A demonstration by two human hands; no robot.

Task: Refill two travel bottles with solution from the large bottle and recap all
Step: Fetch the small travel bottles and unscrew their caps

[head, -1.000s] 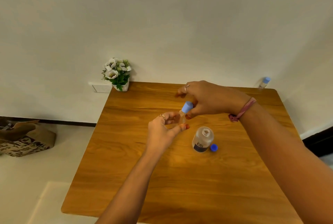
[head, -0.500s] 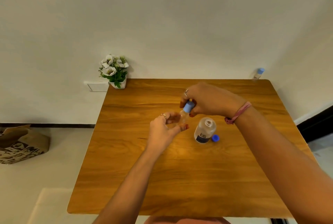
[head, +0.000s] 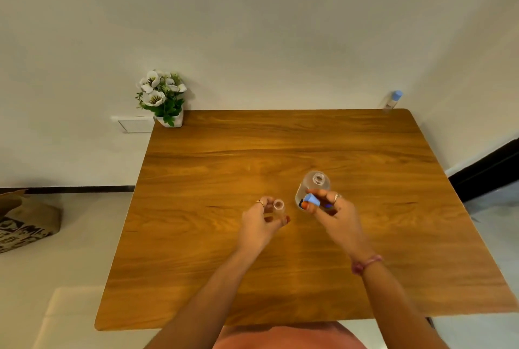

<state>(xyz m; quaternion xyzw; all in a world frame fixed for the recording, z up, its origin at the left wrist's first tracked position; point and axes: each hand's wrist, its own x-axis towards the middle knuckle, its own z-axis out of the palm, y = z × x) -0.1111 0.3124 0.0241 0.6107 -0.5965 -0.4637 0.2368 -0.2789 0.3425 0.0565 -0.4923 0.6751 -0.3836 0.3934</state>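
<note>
My left hand (head: 261, 222) holds a small clear travel bottle (head: 278, 205) upright over the table, its mouth uncapped. My right hand (head: 332, 215) pinches that bottle's light blue cap (head: 312, 200) just to the right of it. Behind my right hand stands the large clear bottle (head: 316, 184), open at the top, its label hidden by my fingers. A bit of its dark blue cap (head: 327, 205) shows between my right fingers on the table. A second travel bottle (head: 391, 100) with a blue cap stands at the table's far right corner.
The wooden table (head: 280, 278) meets a white wall at the back. A potted white flower (head: 163, 97) stands at its far left corner. A paper bag (head: 22, 222) sits on the floor to the left.
My right hand has taken the light blue cap off the small bottle and drawn it right and toward me. The camera has tilted down.
</note>
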